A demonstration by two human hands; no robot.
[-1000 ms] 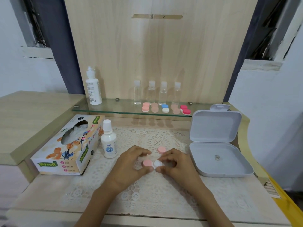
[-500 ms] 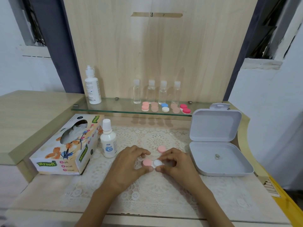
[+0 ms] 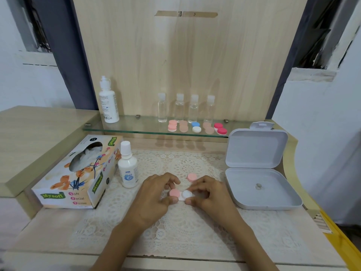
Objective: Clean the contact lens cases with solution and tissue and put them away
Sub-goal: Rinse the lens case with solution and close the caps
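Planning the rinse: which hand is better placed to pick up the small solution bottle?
Probably left: the left hand lies nearest the small solution bottle, while the right hand would have to cross over the lens case.

Near centre, lens case [image 3: 180, 194]: left well pink-capped, right well white, perhaps uncapped. Just beyond, loose cap [image 3: 191, 177], pink, flat. Solution bottle [image 3: 128, 169] upright left; tissue box [image 3: 78, 173] farther left.

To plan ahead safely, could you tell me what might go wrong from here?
The lens case is only pinched between left hand and right hand; it may slip.
The loose pink cap lies just beyond both hands and could get knocked away.
The solution bottle, close to the left hand, might tip.
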